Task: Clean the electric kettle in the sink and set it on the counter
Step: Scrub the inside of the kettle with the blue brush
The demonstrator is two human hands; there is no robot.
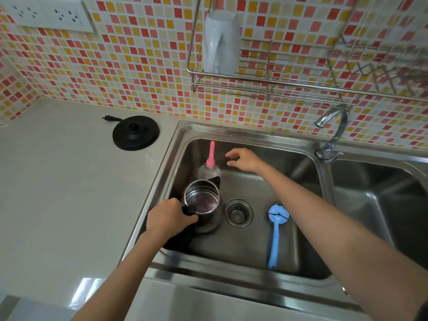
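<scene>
The steel electric kettle [205, 205] stands upright in the left part of the sink basin [266, 188], lid open, dark residue at its bottom. My left hand [169, 218] is closed around its black handle. My right hand [244, 159] hovers open above the basin's back, just right of a bottle brush with a pink handle [211, 154] that leans against the back wall behind the kettle. The kettle's black power base [136, 133] lies on the grey counter [69, 193], its plug loose beside it.
A blue-handled scrubber [276, 235] lies in the basin right of the drain strainer [238, 213]. The tap [333, 133] stands at the back right, between this basin and a second one [379, 200]. A wall rack [278, 82] holds a white mug [221, 41]. Sockets [46, 15] sit top left.
</scene>
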